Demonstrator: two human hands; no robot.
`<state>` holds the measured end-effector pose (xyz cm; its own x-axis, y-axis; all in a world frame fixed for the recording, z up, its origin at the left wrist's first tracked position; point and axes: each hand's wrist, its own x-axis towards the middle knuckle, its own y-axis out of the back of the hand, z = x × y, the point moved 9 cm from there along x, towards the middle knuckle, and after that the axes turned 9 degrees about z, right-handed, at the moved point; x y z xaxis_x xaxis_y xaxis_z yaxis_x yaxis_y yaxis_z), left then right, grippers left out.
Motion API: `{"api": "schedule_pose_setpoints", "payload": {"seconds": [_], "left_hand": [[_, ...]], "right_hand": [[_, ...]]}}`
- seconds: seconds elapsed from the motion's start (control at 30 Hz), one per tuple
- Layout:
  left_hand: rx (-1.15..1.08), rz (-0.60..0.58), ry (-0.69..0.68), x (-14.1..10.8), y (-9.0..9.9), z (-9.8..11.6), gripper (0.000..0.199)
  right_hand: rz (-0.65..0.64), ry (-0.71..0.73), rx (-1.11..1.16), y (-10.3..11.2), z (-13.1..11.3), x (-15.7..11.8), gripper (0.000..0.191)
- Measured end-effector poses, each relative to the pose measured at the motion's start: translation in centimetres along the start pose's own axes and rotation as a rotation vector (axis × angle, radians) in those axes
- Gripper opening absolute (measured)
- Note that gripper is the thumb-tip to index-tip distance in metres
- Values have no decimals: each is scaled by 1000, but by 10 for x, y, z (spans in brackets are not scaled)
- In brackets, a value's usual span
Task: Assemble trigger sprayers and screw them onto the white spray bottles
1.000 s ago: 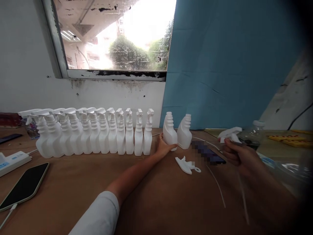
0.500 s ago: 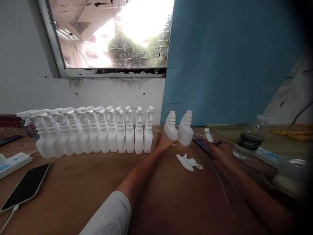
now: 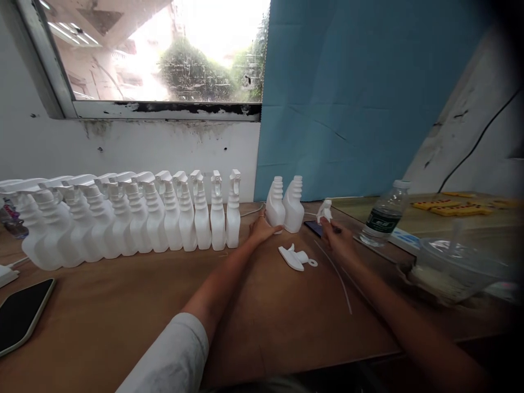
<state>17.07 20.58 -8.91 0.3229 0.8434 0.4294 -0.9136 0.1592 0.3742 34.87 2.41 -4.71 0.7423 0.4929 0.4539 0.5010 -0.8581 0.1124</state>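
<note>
My left hand (image 3: 262, 228) is closed around the lower part of a white spray bottle without a top (image 3: 275, 206). A second topless white bottle (image 3: 293, 206) stands right beside it. To their right, my right hand (image 3: 339, 240) grips a white trigger sprayer head (image 3: 325, 210), holding it up over a dark phone (image 3: 313, 227). On the table in front of the two bottles lies another white sprayer head (image 3: 297, 257), on its side. A thin clear dip tube (image 3: 335, 273) rests between that piece and my right forearm.
A long row of white bottles with sprayer heads (image 3: 180, 218) stands on the left. A phone (image 3: 24, 314) lies at the left front. On the right are a water bottle (image 3: 383, 215), a power strip (image 3: 403, 239) and a clear lidded container (image 3: 450, 273).
My view has turned to the right, so everything sits further left. The sprayer head in my right hand is more upright and slightly nearer the bottles. My left hand keeps its hold.
</note>
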Motion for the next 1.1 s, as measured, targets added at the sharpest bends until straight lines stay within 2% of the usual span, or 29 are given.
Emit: {"api": "schedule_pose_setpoints", "payload": {"seconds": [0.1, 0.23, 0.4, 0.47, 0.53, 0.6, 0.67, 0.8, 0.9, 0.97, 1.1], "left_hand": [[49, -35, -26, -1, -5, 6, 99], [83, -43, -30, 0, -9, 12, 99], [26, -1, -25, -5, -4, 23, 96], [-42, 21, -32, -14, 0, 29, 89], [-138, 21, -45, -29, 5, 37, 73], [-251, -16, -55, -51, 10, 44, 55], [-368, -84, -56, -75, 14, 51, 45], [-569, -204, -24, -113, 24, 58, 56], [-680, -209, 35, -121, 32, 57, 65], [-739, -201, 88, -119, 32, 54, 60], [-844, -182, 238, -113, 27, 43, 51]], "right_hand": [[-38, 16, 31, -7, 8, 7, 49], [-62, 105, 14, -12, 11, 19, 46], [-26, 238, -93, -1, 2, 23, 38], [-23, 267, -138, 6, -5, 20, 39], [-41, 289, -185, 10, -14, 15, 41], [-101, 316, -236, 10, -27, 4, 41], [-206, 352, -283, 3, -42, -14, 37], [-444, 440, -333, -22, -76, -65, 26], [-549, 500, -324, -38, -98, -100, 21], [-593, 520, -289, -46, -106, -117, 20], [-559, 404, -119, -46, -102, -124, 33]]}}
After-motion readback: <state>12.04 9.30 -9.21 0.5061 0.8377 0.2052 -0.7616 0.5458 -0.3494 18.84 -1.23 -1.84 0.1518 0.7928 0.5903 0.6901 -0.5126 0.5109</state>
